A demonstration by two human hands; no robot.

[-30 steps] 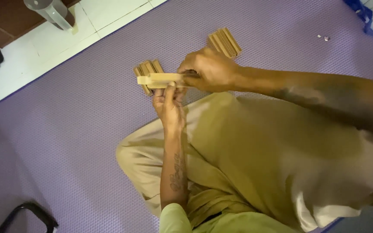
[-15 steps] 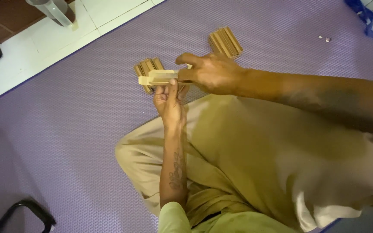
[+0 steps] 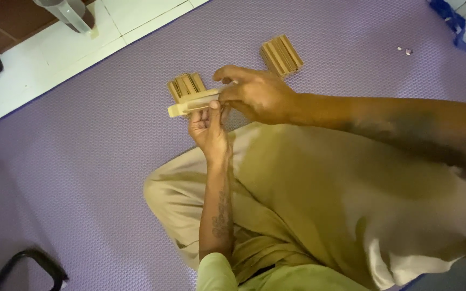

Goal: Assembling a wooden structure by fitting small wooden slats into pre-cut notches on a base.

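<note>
The pale wooden stick [image 3: 192,102] is being held level just above the purple mat [image 3: 109,151], in front of the near left stack of wooden sticks [image 3: 185,85]. The left hand [image 3: 208,126] is pinching it from below, fingers closed on it; the right hand [image 3: 257,92] is gripping its right end. Keeping both grips firm and the piece level seems wise. A second stack of wooden sticks [image 3: 281,55] is lying farther right.

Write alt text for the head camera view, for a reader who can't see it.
Seated on a purple mat, a person holds a pale wooden piece between left hand and right hand. Two stacks of wooden slats lie beyond: one behind the piece, another farther right.
</note>
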